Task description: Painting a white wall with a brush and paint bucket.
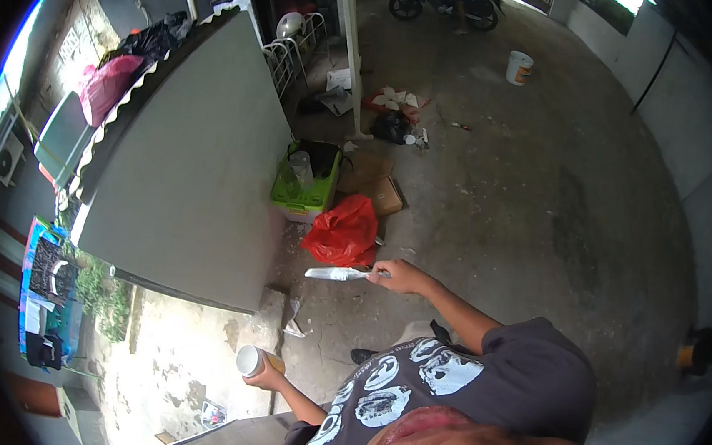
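Observation:
My left hand (pixel 267 376) is wrapped round a small cylindrical tub (pixel 250 361), whose round end looks whitish and whose side has some yellow. Farther right, my right hand (pixel 402 276) grips the handle of a flat white-coated tool (pixel 333 273); whether it is a brush or a scraper I cannot make out. The tool points left, just in front of a crumpled red plastic bag (pixel 345 228). A wide grey wall panel (pixel 185 159) stands to the left, beyond both hands.
Behind the red bag are a green crate (pixel 304 189) with a clear container in it and a cardboard box (pixel 385 195). A black bag (pixel 392 127) lies by a pale post (pixel 350 55). A white bucket (pixel 519 68) and a motorcycle (pixel 444 2) stand farther back.

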Demonstrator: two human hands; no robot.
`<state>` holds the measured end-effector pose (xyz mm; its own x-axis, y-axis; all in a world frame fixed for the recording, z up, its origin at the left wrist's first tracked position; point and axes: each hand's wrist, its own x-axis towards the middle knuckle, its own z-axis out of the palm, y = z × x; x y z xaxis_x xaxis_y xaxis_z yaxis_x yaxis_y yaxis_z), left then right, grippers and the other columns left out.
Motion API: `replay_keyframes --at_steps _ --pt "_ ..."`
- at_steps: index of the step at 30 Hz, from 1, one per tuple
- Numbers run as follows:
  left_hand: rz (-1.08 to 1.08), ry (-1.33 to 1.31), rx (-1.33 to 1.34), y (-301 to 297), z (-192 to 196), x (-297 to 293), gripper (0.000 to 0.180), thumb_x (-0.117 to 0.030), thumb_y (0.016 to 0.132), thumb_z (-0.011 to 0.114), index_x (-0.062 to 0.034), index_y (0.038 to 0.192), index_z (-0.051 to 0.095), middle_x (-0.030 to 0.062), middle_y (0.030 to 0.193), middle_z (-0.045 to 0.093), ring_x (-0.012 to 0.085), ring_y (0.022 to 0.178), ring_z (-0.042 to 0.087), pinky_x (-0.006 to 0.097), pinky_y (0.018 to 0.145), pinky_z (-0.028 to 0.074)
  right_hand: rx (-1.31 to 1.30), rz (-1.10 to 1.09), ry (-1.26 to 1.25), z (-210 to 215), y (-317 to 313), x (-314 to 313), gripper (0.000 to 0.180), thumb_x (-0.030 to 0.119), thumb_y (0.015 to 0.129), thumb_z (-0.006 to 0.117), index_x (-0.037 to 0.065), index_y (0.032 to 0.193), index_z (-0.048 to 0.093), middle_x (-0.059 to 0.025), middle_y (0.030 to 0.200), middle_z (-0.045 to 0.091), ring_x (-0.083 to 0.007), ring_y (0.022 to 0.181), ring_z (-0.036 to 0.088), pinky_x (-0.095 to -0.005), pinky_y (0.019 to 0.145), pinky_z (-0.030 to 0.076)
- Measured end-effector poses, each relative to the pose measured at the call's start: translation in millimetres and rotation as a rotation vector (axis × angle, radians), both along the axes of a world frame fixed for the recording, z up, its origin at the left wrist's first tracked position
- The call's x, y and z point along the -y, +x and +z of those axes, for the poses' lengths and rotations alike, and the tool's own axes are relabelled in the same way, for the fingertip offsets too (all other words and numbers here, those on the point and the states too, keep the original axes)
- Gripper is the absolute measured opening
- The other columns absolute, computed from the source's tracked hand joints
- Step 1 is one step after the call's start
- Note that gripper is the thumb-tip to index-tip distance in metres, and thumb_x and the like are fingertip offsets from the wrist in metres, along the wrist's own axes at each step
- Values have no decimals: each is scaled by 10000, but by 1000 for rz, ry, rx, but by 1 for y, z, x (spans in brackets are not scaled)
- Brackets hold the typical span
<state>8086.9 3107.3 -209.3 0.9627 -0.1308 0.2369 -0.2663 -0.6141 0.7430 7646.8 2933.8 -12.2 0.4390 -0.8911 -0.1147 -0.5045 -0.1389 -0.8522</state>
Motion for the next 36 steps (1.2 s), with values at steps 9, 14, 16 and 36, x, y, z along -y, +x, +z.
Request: replay_keyframes --at_steps 9,14,16,36 --pt "-112 67 -136 118 -69 0 1166 -584 541 898 20 1366 336 262 1267 532 428 1138 564 476 951 475 -16 -77 74 -63 168 -15 280 293 904 687 31 954 601 -105 771 643 -174 702 601 -351 649 477" --pt "-54 69 -154 146 -63 -18 1083 -537 549 913 -15 1314 351 259 1243 542 431 1143 562 488 945 472 -8 -4 27 -106 251 24 290 285 882 708 27 944 591 -113 783 634 -205 726 602 -355 680 476" --pt "-13 124 -288 152 -64 -26 1070 -515 548 920 -31 1304 338 239 1259 537 415 1156 559 485 954 466 -3 1 -1 -115 290 47 301 286 872 719 26 946 587 -119 783 635 -216 727 604 -358 686 479" --pt "233 174 -241 207 -34 13 984 -388 584 947 25 1257 358 261 1207 527 384 1128 552 460 974 432 -101 35 -290 -276 601 324 354 294 902 647 8 1077 533 -249 904 655 -456 871 635 -516 732 504"
